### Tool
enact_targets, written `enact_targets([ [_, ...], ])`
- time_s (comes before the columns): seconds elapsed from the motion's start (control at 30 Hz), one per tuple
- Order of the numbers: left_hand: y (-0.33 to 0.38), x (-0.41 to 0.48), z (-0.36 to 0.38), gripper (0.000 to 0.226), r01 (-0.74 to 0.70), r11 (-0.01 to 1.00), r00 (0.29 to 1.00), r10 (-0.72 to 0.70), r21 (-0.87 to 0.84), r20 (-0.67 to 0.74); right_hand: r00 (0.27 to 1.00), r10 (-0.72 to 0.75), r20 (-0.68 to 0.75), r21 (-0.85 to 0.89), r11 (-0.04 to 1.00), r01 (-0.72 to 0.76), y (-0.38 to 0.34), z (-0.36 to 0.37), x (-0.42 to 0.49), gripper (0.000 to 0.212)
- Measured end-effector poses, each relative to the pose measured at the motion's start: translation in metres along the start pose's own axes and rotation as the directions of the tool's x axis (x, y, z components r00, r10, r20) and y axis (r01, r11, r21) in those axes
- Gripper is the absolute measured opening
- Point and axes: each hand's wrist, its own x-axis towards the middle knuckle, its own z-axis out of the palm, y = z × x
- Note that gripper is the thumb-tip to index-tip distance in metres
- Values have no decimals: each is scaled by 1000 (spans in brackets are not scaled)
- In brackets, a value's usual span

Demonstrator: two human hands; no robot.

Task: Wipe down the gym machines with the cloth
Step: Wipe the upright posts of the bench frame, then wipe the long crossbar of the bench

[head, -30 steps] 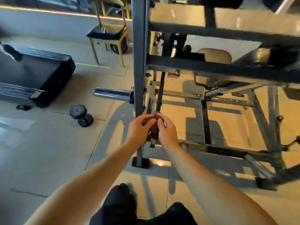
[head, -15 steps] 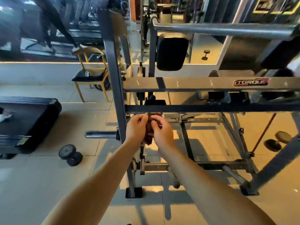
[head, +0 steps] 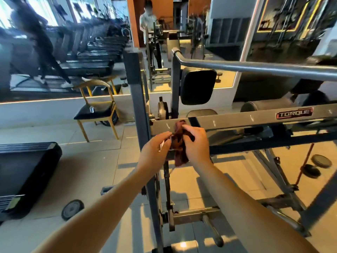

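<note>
Both hands have risen with the cloth (head: 179,143) since half a second ago, from beside the lower black rail up to the grey beam (head: 237,119) with the red TORQUE label (head: 294,113). The view has tilted up as well, so more of the mirror (head: 54,52) shows.

The left hand (head: 155,149) pinches the cloth's left edge between thumb and fingertips. The right hand (head: 197,143) curls over the cloth's right side and grips it. Bunched and dark red-brown, the cloth hangs between the two hands, just right of the post (head: 136,88). Its top overlaps the beam's front face near the left end; whether it touches the metal I cannot tell.

Behind the beam a black pad (head: 197,86) stands upright, under a round grey bar (head: 255,68) that runs off to the right. On the tiled floor (head: 91,161) to the left are a treadmill (head: 23,170), a dumbbell (head: 72,209) near it, and a wooden chair (head: 96,110) against the mirror wall.
</note>
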Motion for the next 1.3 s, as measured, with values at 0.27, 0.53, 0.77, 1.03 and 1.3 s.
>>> enact_targets([
  [0.27,-22,22,4,49,-20,827,998,49,561,-36,944,-263,199,-425,845,324,13,57,42,40],
  [0.53,-22,18,14,51,37,810,995,24,586,-95,902,-319,292,-493,758,427,45,3,67,38],
  [0.77,-23,18,29,54,104,923,978,-27,371,-206,843,-382,378,-486,693,532,33,30,49,41],
  [1.03,-38,22,33,56,94,925,969,-1,369,-246,904,-332,271,-426,800,422,55,-2,75,34],
  [1.3,-31,21,30,53,92,944,972,-15,318,-235,786,-453,422,-517,591,618,42,30,57,53],
])
